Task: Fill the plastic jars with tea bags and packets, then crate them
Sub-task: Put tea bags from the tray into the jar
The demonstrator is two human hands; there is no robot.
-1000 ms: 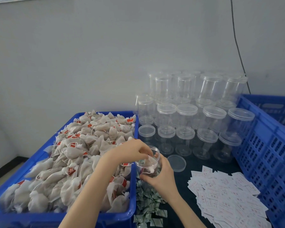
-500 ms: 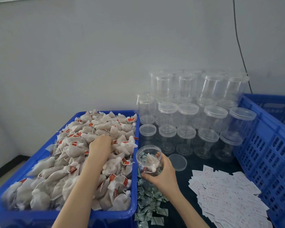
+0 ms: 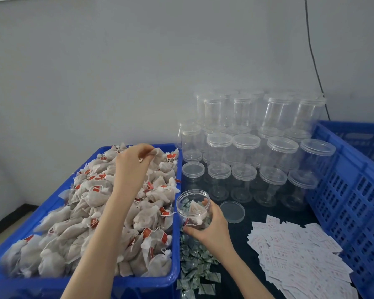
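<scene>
Jar [image 3: 193,209]: open, no lid on, gripped round its side by the right hand; it sits just right of the bin's near right corner and holds what looks like one or two tea bags, with most of it unfilled.
Bin [image 3: 52,203]: blue, under and around the left hand, heaped with tea bags [image 3: 95,212] carrying red tags.
Left hand [image 3: 134,160]: over the far end of the heap, thumb and fingertips pinched on a tea bag that looks lifted from the pile.
Green packets [image 3: 194,264]: a loose scatter just below the right hand, beside the bin wall; some may show through the jar, I cannot tell whether inside it or behind.
Right hand [image 3: 212,229]: fingers and thumb wrapped round the jar, tilting its mouth toward the bin.
Lid [image 3: 232,211]: lies flat just right of the right hand, apart from the jar.
Empty jars [image 3: 253,152]: a stacked cluster beyond the right hand, lidded, none visibly filled.
White packets [image 3: 294,260]: spread out right of the right hand, near the crate.
Crate [image 3: 352,190]: blue, far right; no jars visible in the part that shows.
Progress: early by my reading, with this jar barely started, packets and lid to come, the stack unfilled, nothing crated.
</scene>
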